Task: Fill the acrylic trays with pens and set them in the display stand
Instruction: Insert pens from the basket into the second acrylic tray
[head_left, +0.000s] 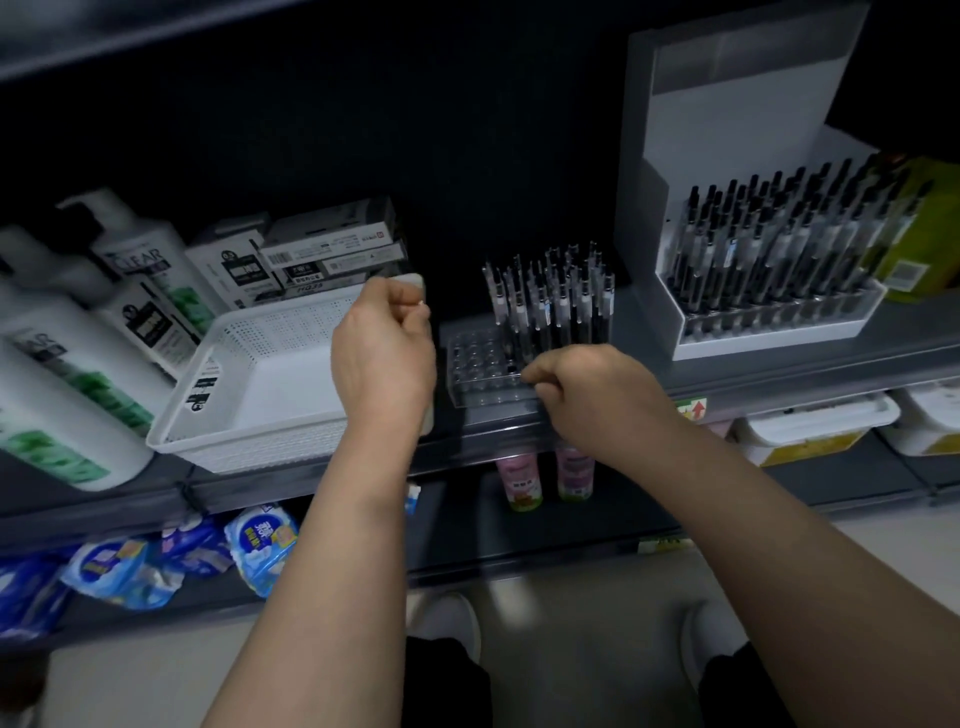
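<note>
Inspecting the middle shelf (810, 358), we find the acrylic tray (480, 364) lying flat at its near edge, between a white basket (249, 421) on the left and the display stand (727, 130) on the right. The tray is part filled: pens (550, 306) stand upright in its far and right holes, while the near-left holes are open. We judge it was set at the near edge so that it can be loaded within easy reach before going into the stand.

The left hand (382, 353) is held above the gap between basket and tray, its fingers curled round a pale box (410, 285) held upright. We take this to be the supply carton, kept close to the tray to shorten each transfer.

The right hand (592, 389) sits at the tray's near-right corner with its fingers curled inward. Whether they pinch a pen, grip the tray's edge or hold nothing, we cannot tell, as the fingertips are hidden.

The stand already carries one tray of black-capped pens (779, 249) in its sloped base. Stacked cartons (332, 249) lie behind the basket, and shampoo bottles (145, 270) stand at far left.

In our judgement, filling is under way and placement in the stand is not yet due.
</note>
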